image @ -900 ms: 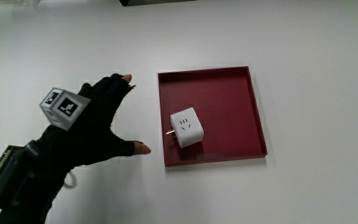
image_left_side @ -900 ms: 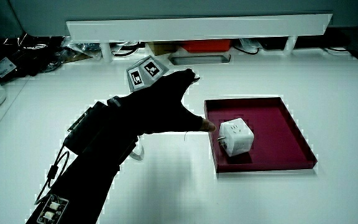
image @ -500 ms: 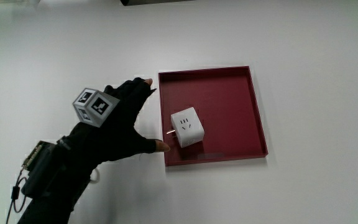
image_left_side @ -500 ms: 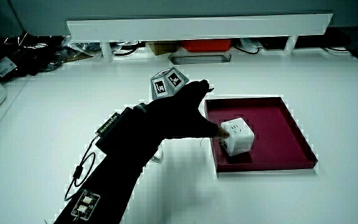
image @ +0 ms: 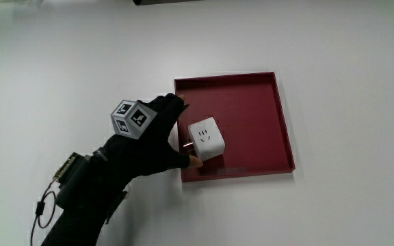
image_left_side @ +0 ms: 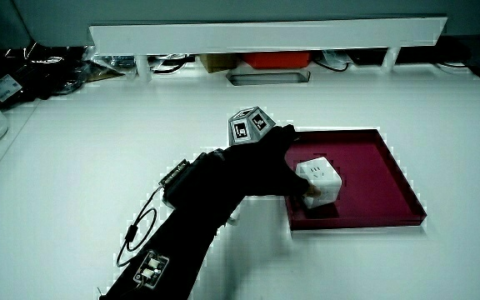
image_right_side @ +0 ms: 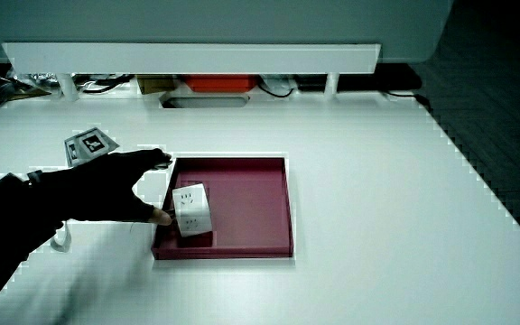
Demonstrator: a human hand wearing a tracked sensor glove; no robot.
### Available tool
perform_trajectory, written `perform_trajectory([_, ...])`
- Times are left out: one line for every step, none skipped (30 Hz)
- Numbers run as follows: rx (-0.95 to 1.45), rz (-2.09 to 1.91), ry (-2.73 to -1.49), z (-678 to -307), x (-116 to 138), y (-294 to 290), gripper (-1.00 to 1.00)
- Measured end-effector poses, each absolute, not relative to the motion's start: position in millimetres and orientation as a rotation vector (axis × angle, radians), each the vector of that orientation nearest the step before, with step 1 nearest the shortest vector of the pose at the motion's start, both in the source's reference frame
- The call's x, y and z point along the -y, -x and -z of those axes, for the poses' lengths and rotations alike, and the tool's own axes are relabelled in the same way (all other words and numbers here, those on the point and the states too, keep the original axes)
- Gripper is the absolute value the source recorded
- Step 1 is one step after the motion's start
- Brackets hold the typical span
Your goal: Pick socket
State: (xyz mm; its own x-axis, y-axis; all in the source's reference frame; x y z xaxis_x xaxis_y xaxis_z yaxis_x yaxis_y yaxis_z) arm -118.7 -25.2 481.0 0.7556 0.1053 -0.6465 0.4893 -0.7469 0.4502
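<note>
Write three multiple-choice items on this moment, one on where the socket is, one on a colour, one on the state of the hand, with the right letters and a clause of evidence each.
1. Where is the socket?
A. In the tray
B. On the bare table beside the tray
C. Lifted clear in the hand

2. What colour is the tray?
A. Blue
B. Dark red
C. Green

3. What is the hand doing?
A. Lying flat on the table away from the tray
B. Spread at the tray's edge beside the socket, grip not closed
C. Carrying the socket above the tray

Answers: 1 A, the white cube rests on the tray floor; 2 B, walls and floor are dark red in every view; 3 B, thumb and fingers flank the socket, which sits unlifted.
</note>
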Motion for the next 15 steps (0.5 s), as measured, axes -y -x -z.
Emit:
perform_trajectory([-0.436, 0.805, -2.323, -481.1, 25.1, 116.5, 0.0])
perform_trajectory([-0.448, 0.809, -2.328, -484.7, 25.3, 114.9, 0.0])
perform_trajectory([-0.434, 0.799, -2.319, -487.7, 25.1, 113.1, 0.0])
perform_trajectory([-0.434, 0.797, -2.319, -488.7, 24.7, 110.9, 0.0])
perform_trajectory([-0.428, 0.786, -2.315, -490.3, 24.3, 109.0, 0.0])
perform_trajectory([-0.43, 0.778, -2.314, -492.3, 24.2, 107.1, 0.0])
perform_trajectory([-0.435, 0.772, -2.317, -493.9, 23.9, 105.3, 0.0])
perform_trajectory([-0.435, 0.779, -2.311, -498.8, 23.7, 103.9, 0.0])
perform_trajectory([-0.426, 0.776, -2.301, -500.0, 23.6, 101.9, 0.0])
perform_trajectory([-0.425, 0.761, -2.304, -502.3, 23.6, 100.2, 0.0])
perform_trajectory([-0.423, 0.763, -2.295, -505.3, 23.6, 98.4, 0.0])
perform_trajectory([-0.431, 0.746, -2.3, -505.1, 23.5, 96.3, 0.0])
perform_trajectory([-0.431, 0.73, -2.302, -503.9, 23.1, 94.7, 0.0])
perform_trajectory([-0.43, 0.726, -2.304, -505.2, 22.6, 93.7, 0.0])
perform_trajectory([-0.423, 0.729, -2.299, -508.8, 22.3, 93.1, 0.0])
